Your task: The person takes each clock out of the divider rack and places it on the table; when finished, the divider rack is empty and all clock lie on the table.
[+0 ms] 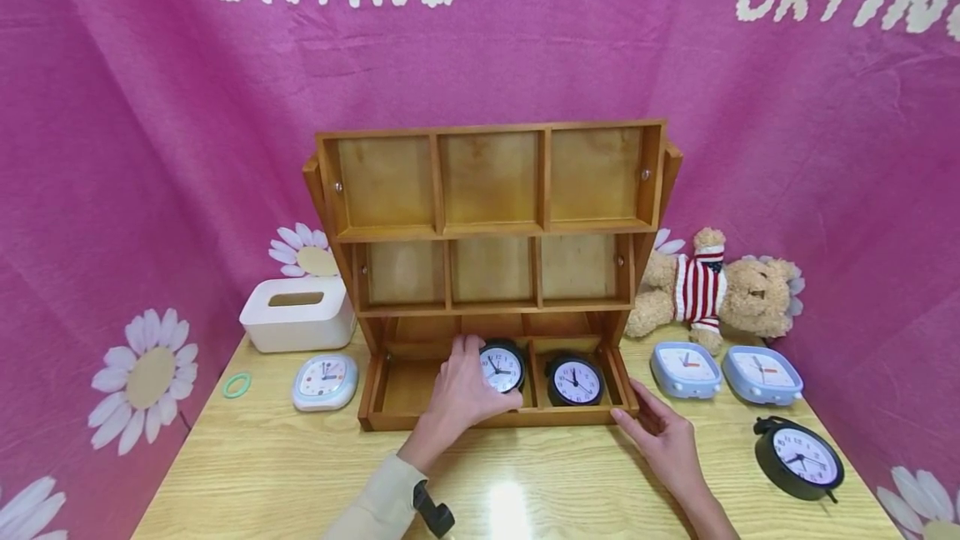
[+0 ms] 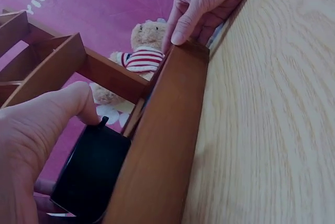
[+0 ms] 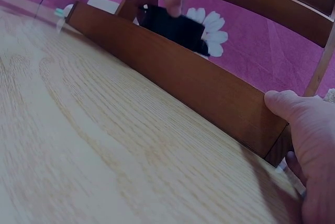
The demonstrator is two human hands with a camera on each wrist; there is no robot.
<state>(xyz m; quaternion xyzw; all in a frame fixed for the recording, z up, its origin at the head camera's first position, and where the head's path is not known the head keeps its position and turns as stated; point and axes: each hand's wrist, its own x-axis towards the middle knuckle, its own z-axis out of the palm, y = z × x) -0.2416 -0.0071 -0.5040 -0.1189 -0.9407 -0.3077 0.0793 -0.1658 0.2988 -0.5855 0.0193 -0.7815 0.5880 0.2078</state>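
A wooden display shelf (image 1: 491, 230) with three tiers of compartments stands on the table. My left hand (image 1: 467, 382) grips a black round alarm clock (image 1: 501, 368) at the bottom tier's middle compartment, thumb on one side and fingers on the other. In the left wrist view the black body of this clock (image 2: 93, 169) is behind the tier's front board. A second black alarm clock (image 1: 576, 382) leans back in the right compartment. My right hand (image 1: 663, 440) holds the shelf's lower right front corner, its thumb on the front board (image 3: 178, 75).
To the left are a white tissue box (image 1: 300, 319), a white-and-blue clock (image 1: 325, 382) and a green ring (image 1: 237, 385). At right lie a teddy bear (image 1: 701, 290), two blue clocks (image 1: 686, 370) and another black alarm clock (image 1: 798, 458). A pink curtain (image 1: 487, 57) hangs behind.
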